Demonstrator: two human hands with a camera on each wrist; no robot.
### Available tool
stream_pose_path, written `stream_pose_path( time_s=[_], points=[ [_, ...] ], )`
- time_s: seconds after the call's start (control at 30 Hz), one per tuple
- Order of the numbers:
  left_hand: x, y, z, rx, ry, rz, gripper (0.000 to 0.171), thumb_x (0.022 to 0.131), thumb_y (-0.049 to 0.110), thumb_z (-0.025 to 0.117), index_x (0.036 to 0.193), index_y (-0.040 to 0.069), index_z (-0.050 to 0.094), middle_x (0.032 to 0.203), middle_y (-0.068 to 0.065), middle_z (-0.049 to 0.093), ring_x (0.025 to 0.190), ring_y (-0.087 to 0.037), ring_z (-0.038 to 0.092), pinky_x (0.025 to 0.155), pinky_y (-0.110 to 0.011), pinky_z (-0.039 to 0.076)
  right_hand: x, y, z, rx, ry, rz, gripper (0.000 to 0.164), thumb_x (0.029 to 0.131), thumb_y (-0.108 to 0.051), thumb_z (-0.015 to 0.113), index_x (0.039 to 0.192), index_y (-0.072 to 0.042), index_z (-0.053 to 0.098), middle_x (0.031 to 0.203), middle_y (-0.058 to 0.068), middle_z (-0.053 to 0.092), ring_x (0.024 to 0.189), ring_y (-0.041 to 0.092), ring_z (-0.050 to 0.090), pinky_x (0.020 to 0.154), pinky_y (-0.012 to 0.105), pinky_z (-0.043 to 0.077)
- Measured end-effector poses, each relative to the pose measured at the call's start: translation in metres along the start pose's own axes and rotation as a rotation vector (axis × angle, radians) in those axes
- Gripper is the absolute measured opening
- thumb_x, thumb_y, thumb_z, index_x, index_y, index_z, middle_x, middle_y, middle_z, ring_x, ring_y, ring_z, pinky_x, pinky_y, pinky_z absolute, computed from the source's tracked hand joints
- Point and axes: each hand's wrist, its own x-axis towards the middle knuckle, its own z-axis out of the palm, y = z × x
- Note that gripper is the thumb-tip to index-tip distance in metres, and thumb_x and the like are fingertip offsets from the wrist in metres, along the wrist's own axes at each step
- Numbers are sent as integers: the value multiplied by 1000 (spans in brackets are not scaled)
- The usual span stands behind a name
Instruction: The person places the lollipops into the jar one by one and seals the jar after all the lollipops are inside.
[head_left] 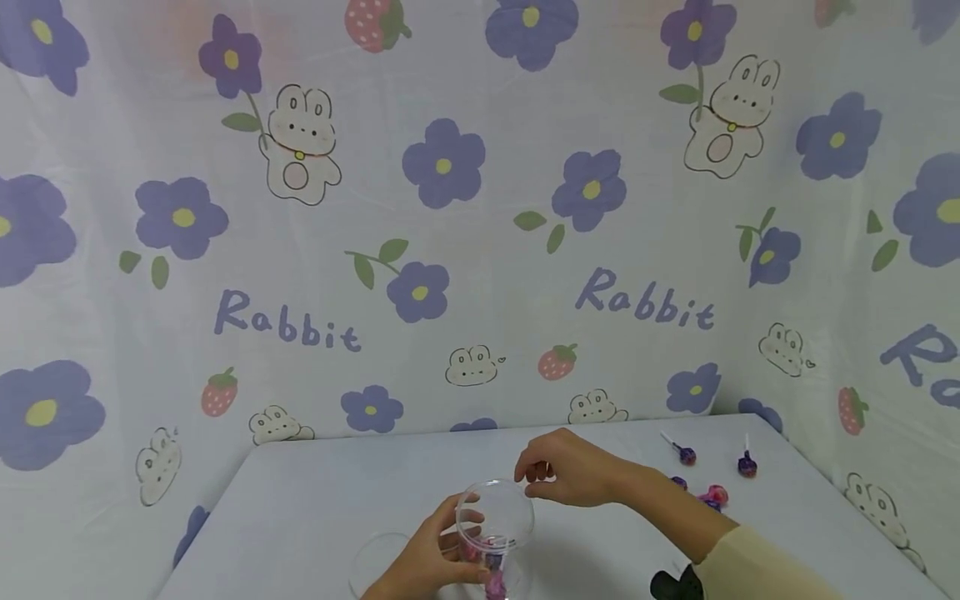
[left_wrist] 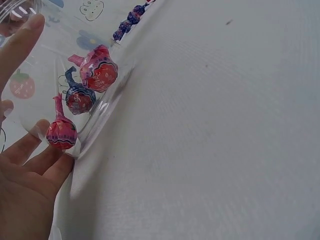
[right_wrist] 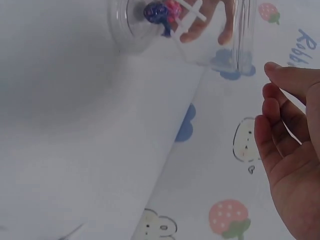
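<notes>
My left hand [head_left: 431, 546] grips a clear plastic jar [head_left: 498, 512] round its side, thumb in front and fingers behind. The jar is tilted, with its open mouth facing up. Inside, the left wrist view shows a large pink-wrapped lollipop [left_wrist: 102, 70], a dark blue one [left_wrist: 80, 98] and another pink one [left_wrist: 62, 132], white sticks among them. Beside the jar's rim is my right hand [head_left: 573, 468], its fingers loosely bent. Nothing sits between those fingers in the right wrist view, where the hand [right_wrist: 295, 135] hangs just off the jar mouth.
A clear round lid-like piece [head_left: 378, 554] lies on the white table [head_left: 330, 483], left of the jar. Several wrapped lollipops lie at the right, including two at the back [head_left: 686, 455] and a pink one [head_left: 717, 495] near the right forearm. A patterned curtain [head_left: 480, 250] stands behind the table.
</notes>
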Motion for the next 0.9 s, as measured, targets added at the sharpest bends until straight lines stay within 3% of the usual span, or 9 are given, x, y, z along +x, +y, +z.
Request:
stream_pose_path(
  time_s=[0.2, 0.63, 0.9],
  points=[
    [0, 0, 0, 8, 10, -26, 87, 82, 15, 90, 154, 19, 41, 142, -22, 52, 128, -42, 56, 104, -52, 49, -17, 11, -14, 3, 59, 44, 12, 92, -6, 76, 103, -12, 76, 92, -10, 68, 82, 4, 61, 75, 29, 59],
    [-2, -3, -3, -13, -28, 63, 86, 82, 12, 90, 153, 15, 42, 141, -28, 50, 131, -46, 53, 103, -41, 51, -58, 39, -33, 0, 128, 168, 12, 92, -6, 77, 103, -12, 76, 87, -12, 65, 80, 7, 61, 73, 27, 58],
    [-1, -7, -3, -11, -39, 56, 92, 82, 17, 91, 155, 9, 37, 140, -25, 51, 126, -38, 58, 101, -40, 52, -86, 54, -39, 21, 135, 248, 14, 92, -7, 76, 106, -11, 76, 89, -11, 65, 80, 9, 61, 73, 26, 58]
  ],
)
